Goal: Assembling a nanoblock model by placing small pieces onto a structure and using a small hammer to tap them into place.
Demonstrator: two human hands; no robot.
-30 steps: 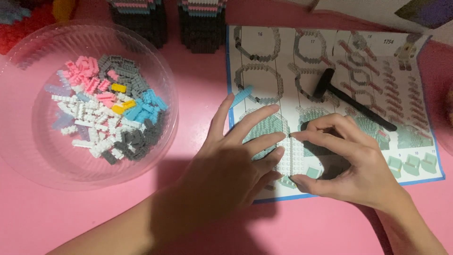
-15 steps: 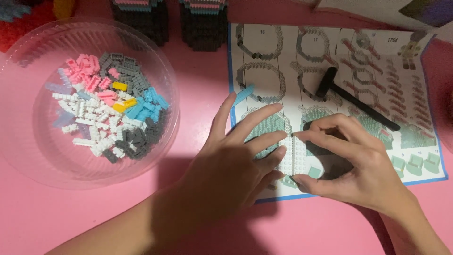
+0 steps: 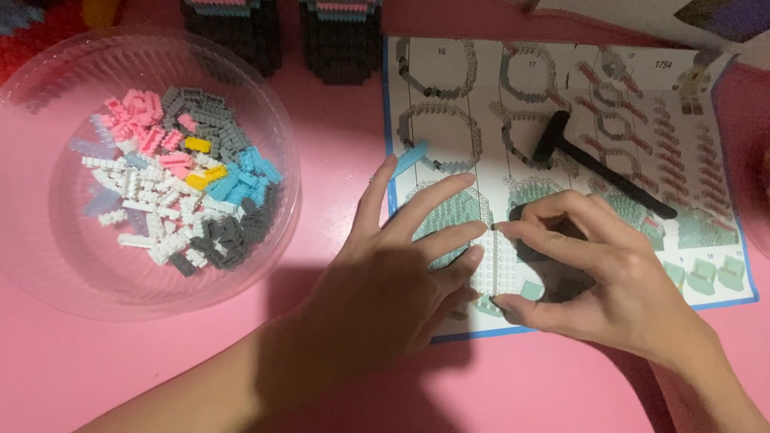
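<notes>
Your left hand point(image 3: 385, 281) lies flat with the fingers spread, not clenched, and its fingertips press on the edge of a small white studded brick plate point(image 3: 499, 269), it seems to keep the plate from sliding. Your right hand point(image 3: 597, 277) is curled over the same plate from the 3 o'clock side. Its thumb and forefinger are pinched together at the top of the plate, and the thumb tip touches the bottom edge. I think a very small piece sits in the pinch, but it is too small to be sure.

The plate rests on the printed paper instruction sheet with blue border point(image 3: 642, 96), near its bottom edge, so you can compare the work with the drawings directly under it. At 1 o'clock from your right hand a slim black hammer-shaped tool point(image 3: 597, 164) lies on the sheet, apart from your fingers. A single light blue brick point(image 3: 409, 158) lies at 12 o'clock from your left hand, on the left edge of the sheet.

At 9 o'clock, well apart from the hands, stands a round clear plastic bowl point(image 3: 48, 265) with loose small bricks point(image 3: 180, 184) in pink, white, grey, blue and yellow. At 12 o'clock, two dark built brick blocks point(image 3: 285, 36) stand on the pink table point(image 3: 337, 112).
</notes>
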